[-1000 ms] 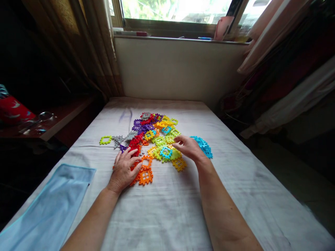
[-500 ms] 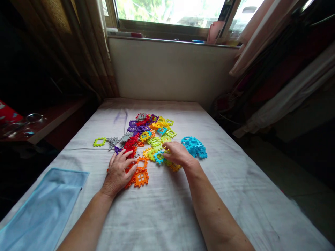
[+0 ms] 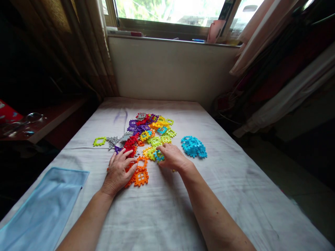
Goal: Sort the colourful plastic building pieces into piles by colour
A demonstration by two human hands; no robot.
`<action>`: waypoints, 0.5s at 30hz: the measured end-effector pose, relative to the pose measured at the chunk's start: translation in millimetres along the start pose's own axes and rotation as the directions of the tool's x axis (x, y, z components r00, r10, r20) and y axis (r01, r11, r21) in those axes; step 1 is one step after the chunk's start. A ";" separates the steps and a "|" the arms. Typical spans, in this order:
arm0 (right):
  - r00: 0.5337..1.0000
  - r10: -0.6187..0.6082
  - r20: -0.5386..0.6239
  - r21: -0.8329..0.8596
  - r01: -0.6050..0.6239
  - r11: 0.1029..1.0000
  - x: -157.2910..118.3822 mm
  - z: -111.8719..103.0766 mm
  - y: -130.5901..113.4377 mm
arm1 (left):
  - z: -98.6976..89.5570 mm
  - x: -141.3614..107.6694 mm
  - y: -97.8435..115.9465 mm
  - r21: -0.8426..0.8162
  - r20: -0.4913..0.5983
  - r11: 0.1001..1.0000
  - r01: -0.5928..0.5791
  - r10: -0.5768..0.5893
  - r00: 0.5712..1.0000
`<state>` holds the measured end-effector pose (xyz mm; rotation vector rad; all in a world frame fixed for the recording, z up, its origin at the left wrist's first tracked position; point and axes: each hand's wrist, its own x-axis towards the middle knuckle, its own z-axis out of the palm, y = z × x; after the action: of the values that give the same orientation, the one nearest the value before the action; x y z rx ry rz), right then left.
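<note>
My left hand [image 3: 119, 170] lies with its fingers spread over red pieces [image 3: 128, 152] and orange window-shaped pieces [image 3: 141, 177] at the pile's near left side. Over at the pile's near right, my right hand [image 3: 172, 157] pinches a blue toothed building piece [image 3: 158, 155], its thumb and fingertips at the edge. That piece still lies against lime green pieces [image 3: 151, 153]; the hand covers part of it. Yellow pieces under this hand are mostly hidden. A separate heap of blue pieces [image 3: 193, 146] sits to the right of my right hand.
Purple pieces [image 3: 138, 127], grey pieces [image 3: 113, 142] and yellow pieces [image 3: 160, 123] fill the far part of the pile. One lime green frame [image 3: 99, 141] lies apart on the left. A light blue cloth bag [image 3: 49, 202] rests at the left on the white sheet [image 3: 230, 195].
My right hand has moved slightly left and closed its fingers at the blue piece. My left hand has stayed in place.
</note>
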<state>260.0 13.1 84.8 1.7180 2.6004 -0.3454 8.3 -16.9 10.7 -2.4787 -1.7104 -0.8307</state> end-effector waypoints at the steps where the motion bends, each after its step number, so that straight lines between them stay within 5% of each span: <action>1: 1.000 -0.001 -0.016 0.025 0.001 1.000 -0.4 -1.4 4.7 | -0.1 0.0 -0.1 -0.002 0.002 1.000 0.001 -0.001 1.000; 5: 0.976 0.131 -0.176 0.123 -0.111 0.986 -6.7 -8.7 40.4 | -0.2 -0.4 -0.7 -0.009 0.008 1.000 0.003 -0.003 1.000; 8: 0.886 0.374 -0.273 0.148 -0.345 0.927 -16.0 -11.3 76.3 | 0.1 -0.3 -1.0 -0.009 0.005 1.000 0.000 0.000 1.000; 11: 0.790 0.535 -0.300 0.148 -0.515 0.844 -25.7 -10.6 105.4 | 0.4 -0.1 -1.0 -0.008 -0.003 1.000 -0.004 0.004 1.000; 15: 0.753 0.612 -0.243 0.148 -0.595 0.790 -33.4 -10.4 121.5 | 0.2 -0.2 -1.1 -0.003 -0.005 1.000 -0.003 0.003 1.000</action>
<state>385.0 30.3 77.3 2.6623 1.9961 -0.1695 7.4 -16.6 10.1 -2.4786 -1.7046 -0.8381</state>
